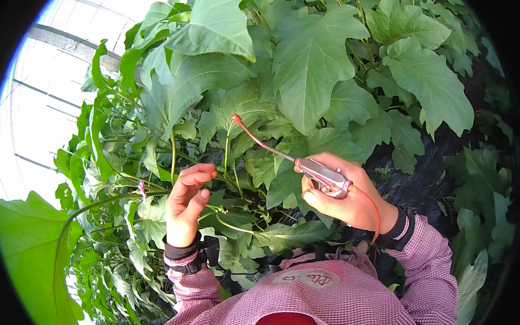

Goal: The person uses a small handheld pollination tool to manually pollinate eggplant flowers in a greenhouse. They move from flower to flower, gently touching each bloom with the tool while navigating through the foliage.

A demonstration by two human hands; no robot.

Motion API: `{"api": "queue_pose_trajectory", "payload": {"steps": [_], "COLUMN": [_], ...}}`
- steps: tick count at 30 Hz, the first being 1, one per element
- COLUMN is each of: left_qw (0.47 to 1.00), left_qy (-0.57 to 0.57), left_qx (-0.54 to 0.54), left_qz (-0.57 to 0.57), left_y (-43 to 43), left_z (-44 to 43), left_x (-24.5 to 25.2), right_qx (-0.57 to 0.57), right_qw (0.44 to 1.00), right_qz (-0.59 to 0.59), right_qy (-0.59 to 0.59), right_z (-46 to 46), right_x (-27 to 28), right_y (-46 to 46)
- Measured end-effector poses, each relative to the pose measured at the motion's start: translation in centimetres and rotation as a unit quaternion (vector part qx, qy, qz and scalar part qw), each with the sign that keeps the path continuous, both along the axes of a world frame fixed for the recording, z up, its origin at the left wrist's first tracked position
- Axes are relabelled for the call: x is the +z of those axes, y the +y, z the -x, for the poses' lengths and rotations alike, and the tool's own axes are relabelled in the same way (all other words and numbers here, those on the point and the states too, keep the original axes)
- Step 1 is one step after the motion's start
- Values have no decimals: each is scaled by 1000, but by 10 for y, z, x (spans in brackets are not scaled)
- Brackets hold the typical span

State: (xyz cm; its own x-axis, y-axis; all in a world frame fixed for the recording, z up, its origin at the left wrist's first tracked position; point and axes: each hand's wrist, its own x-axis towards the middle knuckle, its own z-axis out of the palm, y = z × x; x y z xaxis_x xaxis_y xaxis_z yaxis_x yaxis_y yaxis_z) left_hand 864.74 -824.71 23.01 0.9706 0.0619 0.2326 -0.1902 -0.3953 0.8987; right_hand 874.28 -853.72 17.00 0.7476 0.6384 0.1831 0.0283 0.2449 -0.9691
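Observation:
My right hand (355, 193) is closed around the grip of a small metal spray gun (325, 175). Its thin bent wand points up and left, ending in an orange-red nozzle (237, 118) in front of the leaves. An orange hose (371, 206) runs from the handle's rear down past my wrist. To the left, my left hand (190, 195) is raised with curled fingers, thumb and fingertips apart. Its fingertips are near a thin green stem; whether they touch it cannot be told. Large lobed leaves (316, 61), apparently of eggplant plants, spread beyond both hands.
A big leaf (27, 256) on a curved stalk stands close at the left. Dark ground sheeting (398, 196) shows between plants at the right. Bright translucent sheeting with a grey beam (66, 40) lies at upper left. A small pink flower (142, 189) hangs left of my left hand.

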Motion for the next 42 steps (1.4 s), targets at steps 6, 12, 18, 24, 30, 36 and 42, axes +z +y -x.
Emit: {"api": "queue_pose_trajectory", "payload": {"steps": [6, 12, 18, 24, 30, 36, 42], "left_qw": [995, 986, 950, 935, 950, 973, 951], "left_qy": [34, -162, -311, -350, -294, -72, 41], "left_qx": [-97, -34, -8, 55, 68, -37, -32], "left_qz": [-16, 6, 34, -30, -80, -216, -306], "left_y": [-21, -11, -13, -8, -24, -112, -197], "left_z": [-108, -186, -216, -211, -200, -203, -220], "left_x": [-12, 26, 62, 53, 40, 19, 1], "right_qx": [-137, -198, -298, -275, -163, -112, -150], "right_qw": [985, 975, 937, 944, 973, 966, 971], "right_qz": [-66, -81, -26, -79, -162, -213, -176], "right_qy": [-83, -53, -182, -163, -14, -92, -61], "right_z": [-21, -53, -90, -158, -239, -300, -345], "right_x": [23, 31, 54, 80, 67, 68, 37], "right_y": [-42, -43, -68, -81, -70, -124, -184]}}
